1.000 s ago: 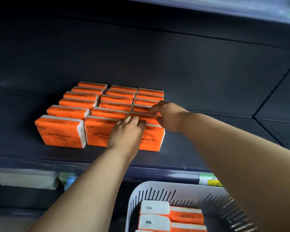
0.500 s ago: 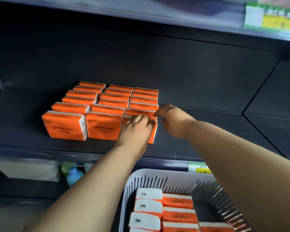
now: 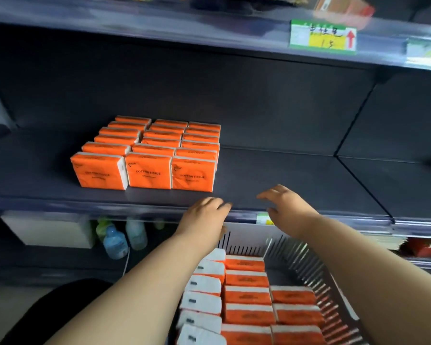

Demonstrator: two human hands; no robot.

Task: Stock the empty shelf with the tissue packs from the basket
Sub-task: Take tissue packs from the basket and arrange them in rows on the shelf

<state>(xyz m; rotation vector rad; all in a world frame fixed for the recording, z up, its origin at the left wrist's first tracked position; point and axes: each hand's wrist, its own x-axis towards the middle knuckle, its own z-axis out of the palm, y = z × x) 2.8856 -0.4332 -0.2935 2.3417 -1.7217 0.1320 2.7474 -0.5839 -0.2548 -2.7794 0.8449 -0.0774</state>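
Orange tissue packs (image 3: 149,155) stand in three rows on the left half of the dark shelf (image 3: 296,180). More orange and white packs (image 3: 246,295) lie side by side in the white slatted basket (image 3: 306,265) below the shelf. My left hand (image 3: 204,220) hovers over the shelf's front edge, fingers loosely bent, holding nothing. My right hand (image 3: 286,207) is just to its right, above the same edge, fingers spread and empty. Both hands are apart from the packs on the shelf.
An upper shelf carries a green and yellow price tag (image 3: 322,37). Under the stocked shelf stand plastic bottles (image 3: 115,241) and a pale box (image 3: 47,230). The shelf's right half is bare dark surface, with a divider seam at the far right.
Both hands have let go of the front right pack and pulled back from the rows to the shelf's front edge. The view has widened and tilted up.
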